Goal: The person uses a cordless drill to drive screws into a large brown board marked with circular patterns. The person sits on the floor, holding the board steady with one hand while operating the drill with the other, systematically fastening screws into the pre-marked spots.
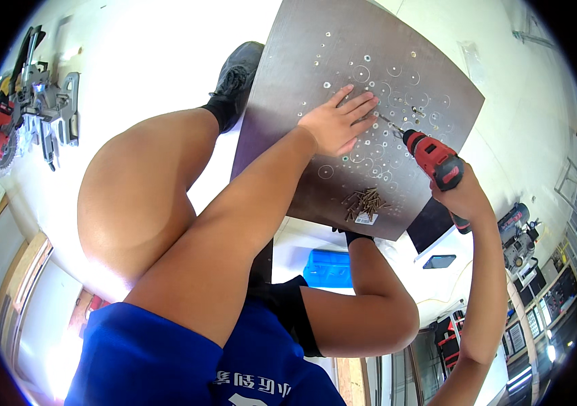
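Note:
A dark brown board point(288, 74), dotted with many small holes and drawn circles, lies in front of me. My left hand point(339, 123) rests flat on it with the fingers spread, holding nothing. Wrapped round the handle of a red and black cordless drill point(434, 157) is my right hand point(468, 193). The drill points left, its thin bit close to my left fingertips among the holes; whether the tip touches the board I cannot tell. A pile of bronze-coloured screws point(368, 201) lies near the board's front edge, beside a small white label point(365, 218).
Below the board's front edge sits a blue box point(328, 268), and a phone point(439, 262) lies to its right. A red and grey saw point(4, 135) stands at the far left, another machine point(520, 237) at the right. My black shoe point(238, 78) is beside the board's left edge.

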The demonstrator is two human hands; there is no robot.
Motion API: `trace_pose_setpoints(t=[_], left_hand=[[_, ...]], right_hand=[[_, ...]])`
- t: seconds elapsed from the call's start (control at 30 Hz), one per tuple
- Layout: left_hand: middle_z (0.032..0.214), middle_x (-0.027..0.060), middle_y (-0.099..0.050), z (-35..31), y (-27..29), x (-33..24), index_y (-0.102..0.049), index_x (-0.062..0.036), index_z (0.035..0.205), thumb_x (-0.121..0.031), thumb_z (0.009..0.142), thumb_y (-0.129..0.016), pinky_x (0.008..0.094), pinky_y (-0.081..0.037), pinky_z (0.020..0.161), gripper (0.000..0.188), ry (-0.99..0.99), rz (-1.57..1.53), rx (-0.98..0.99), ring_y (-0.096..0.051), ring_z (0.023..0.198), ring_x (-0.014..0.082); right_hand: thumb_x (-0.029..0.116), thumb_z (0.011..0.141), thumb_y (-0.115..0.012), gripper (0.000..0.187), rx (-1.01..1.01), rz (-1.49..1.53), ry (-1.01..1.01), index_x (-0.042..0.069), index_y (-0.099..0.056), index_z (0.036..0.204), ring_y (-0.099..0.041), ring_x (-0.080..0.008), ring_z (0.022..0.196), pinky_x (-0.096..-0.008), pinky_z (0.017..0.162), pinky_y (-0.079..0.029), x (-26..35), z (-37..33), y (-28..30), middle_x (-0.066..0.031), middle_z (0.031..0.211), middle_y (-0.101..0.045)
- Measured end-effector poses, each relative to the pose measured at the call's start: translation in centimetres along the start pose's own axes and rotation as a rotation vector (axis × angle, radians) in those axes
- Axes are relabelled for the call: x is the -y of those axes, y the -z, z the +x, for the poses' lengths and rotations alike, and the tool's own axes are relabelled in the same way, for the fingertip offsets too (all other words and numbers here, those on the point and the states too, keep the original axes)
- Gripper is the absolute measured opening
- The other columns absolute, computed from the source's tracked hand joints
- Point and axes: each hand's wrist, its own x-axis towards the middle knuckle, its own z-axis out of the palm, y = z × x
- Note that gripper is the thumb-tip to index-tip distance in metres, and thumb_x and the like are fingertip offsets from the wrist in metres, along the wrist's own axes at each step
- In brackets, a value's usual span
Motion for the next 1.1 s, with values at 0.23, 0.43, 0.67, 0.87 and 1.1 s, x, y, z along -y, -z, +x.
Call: trace_pose_setpoints(t=[0.23,0.43,0.67,0.87,1.1], left_hand=[[0.173,0.0128,-0.031,0.2,-0.1,0.0,-0.053,-0.0126,0.154,-0.038,0.096,-0.06,0.0584,-0.018,0.131,0.063,-0.002,0.018,0.015,-0.024,0.162,0.0279],[0.174,0.0128,-0.03,0.4,-0.2,-0.1,-0.052,-0.0126,0.155,-0.039,0.098,-0.059,0.0584,-0.017,0.131,0.064,-0.008,0.011,0.026,-0.023,0.162,0.0274],[0.173,0.0133,-0.032,0.0,0.0,0.1,-0.054,-0.0122,0.153,-0.038,0.096,-0.06,0.058,-0.017,0.131,0.063,0.002,0.0,0.031,-0.024,0.162,0.028],[0.172,0.0141,-0.032,0.2,-0.2,-0.1,-0.055,-0.0125,0.152,-0.037,0.095,-0.062,0.0577,-0.016,0.131,0.063,-0.012,-0.039,-0.03,-0.024,0.162,0.0279],[0.173,0.0141,-0.03,0.2,-0.1,0.1,-0.054,-0.0122,0.153,-0.038,0.095,-0.061,0.0575,-0.015,0.132,0.064,-0.003,-0.044,-0.004,-0.023,0.162,0.0283]], right_hand=[[0.001,0.074,-0.07,0.042,-0.012,0.156,0.035,0.004,-0.066,0.115,-0.063,-0.0224,0.076,-0.0355,0.08,-0.056,-1.2,-0.3,-0.8,-0.0101,0.085,-0.069],[0.002,0.073,-0.07,0.034,0.02,0.142,-0.158,0.002,-0.066,0.107,-0.065,-0.0212,0.075,-0.0364,0.076,-0.056,-0.8,-0.1,-0.4,-0.0106,0.085,-0.069],[-0.002,0.075,-0.066,0.033,0.003,0.29,-0.146,0.003,-0.067,0.107,-0.067,-0.0159,0.073,-0.0342,0.067,-0.055,-1.8,-0.5,-1.1,-0.0072,0.086,-0.07],[-0.005,0.076,-0.062,0.045,-0.091,0.521,-0.064,0.002,-0.066,0.12,-0.066,-0.0157,0.071,-0.0329,0.066,-0.054,-5.3,0.8,-1.3,-0.0071,0.097,-0.071],[-0.003,0.076,-0.064,0.037,-0.069,0.542,-0.071,0.002,-0.067,0.112,-0.065,-0.0156,0.069,-0.0331,0.065,-0.053,-4.6,1.4,-2.1,-0.006,0.092,-0.07]])
